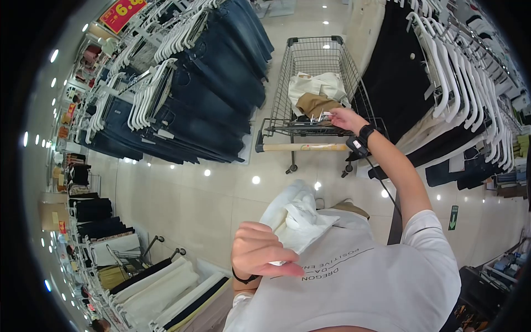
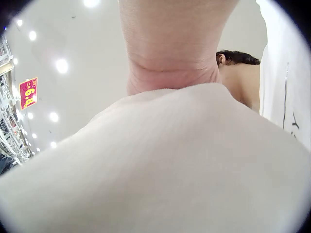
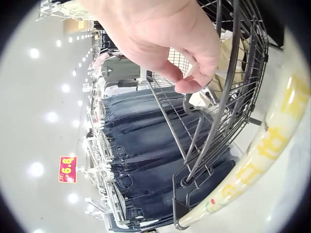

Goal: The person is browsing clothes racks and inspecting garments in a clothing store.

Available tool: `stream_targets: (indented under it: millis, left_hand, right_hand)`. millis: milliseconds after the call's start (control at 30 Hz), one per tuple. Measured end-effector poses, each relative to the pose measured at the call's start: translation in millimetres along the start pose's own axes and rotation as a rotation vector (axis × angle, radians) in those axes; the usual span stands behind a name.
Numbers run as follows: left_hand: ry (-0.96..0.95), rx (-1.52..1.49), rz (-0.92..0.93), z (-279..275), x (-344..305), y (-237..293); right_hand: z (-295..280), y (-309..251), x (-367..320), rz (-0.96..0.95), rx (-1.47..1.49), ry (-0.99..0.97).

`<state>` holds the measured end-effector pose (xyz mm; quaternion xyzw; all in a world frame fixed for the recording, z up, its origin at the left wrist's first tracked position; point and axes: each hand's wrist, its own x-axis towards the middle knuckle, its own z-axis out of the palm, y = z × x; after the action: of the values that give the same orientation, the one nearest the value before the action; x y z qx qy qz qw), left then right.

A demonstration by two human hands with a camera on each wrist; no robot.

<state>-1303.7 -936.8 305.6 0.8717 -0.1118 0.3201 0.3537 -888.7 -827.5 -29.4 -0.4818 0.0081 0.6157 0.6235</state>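
Note:
In the head view my left hand (image 1: 260, 249) is curled in front of the chest, gripping a bunched white garment (image 1: 304, 224) that hangs forward from it. That white cloth (image 2: 160, 155) fills the lower left wrist view and hides the fingers. My right hand (image 1: 347, 119) reaches over the near end of a wire shopping cart (image 1: 280, 88). Its thumb and fingers pinch a small white piece, with metal clips (image 3: 210, 95) just beside the fingertips. Below it in the basket lie a brown garment (image 1: 315, 104) and white clothing (image 1: 315, 84).
Racks of dark blue jeans (image 1: 215, 83) stand left of the cart. Black trousers (image 1: 395, 72) on white hangers (image 1: 451, 77) hang close on its right. The cart's pale handle bar (image 1: 304, 147) faces me. Folded clothes (image 1: 160, 282) lie at lower left.

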Motion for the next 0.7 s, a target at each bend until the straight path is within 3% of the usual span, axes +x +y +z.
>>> stream_targets:
  millis: [33, 200, 267, 333, 400, 467, 500, 567, 633, 700]
  left_hand:
    - [-0.002, 0.01, -0.008, -3.1, -2.6, 0.8]
    - [0.037, 0.014, 0.015, -20.6, -10.4, -2.1]
    - [0.05, -0.011, 0.034, -25.3, -13.7, -5.3]
    - [0.156, -0.037, 0.032, -26.5, -11.3, -6.0]
    - [0.183, -0.065, 0.058, -31.5, -18.1, -14.7]
    - [0.215, -0.083, 0.084, -33.1, -20.5, -19.3]
    - [0.297, -0.09, 0.065, -31.8, -22.2, -19.9]
    - [0.376, -0.105, 0.043, -25.9, -20.5, -21.5]
    - [0.611, -0.049, 0.029, -17.5, -14.7, -22.3]
    - [0.643, -0.063, -0.025, -15.0, -18.5, -22.2]
  right_hand:
    - [-6.6, 4.4, 9.3, -0.029, -0.128, -0.026]
    - [2.3, 20.2, -24.6, -0.17, -0.169, 0.027]
    - [11.9, 43.1, -61.0, -0.405, -0.415, 0.244]
    - [31.2, 50.3, -100.3, -0.509, -0.577, 0.275]
    - [48.0, 65.5, -149.5, -0.587, -0.568, -0.07]
    - [56.4, 68.7, -198.0, -0.466, -0.563, -0.436]
    - [61.8, 71.8, -224.0, -0.465, -0.56, -0.429]
    - [69.8, 78.5, -267.0, -0.416, -0.564, -0.625]
    - [65.6, 84.8, -282.9, -0.409, -0.621, -0.623]
    - [59.6, 95.6, -296.6, -0.368, -0.685, -0.569]
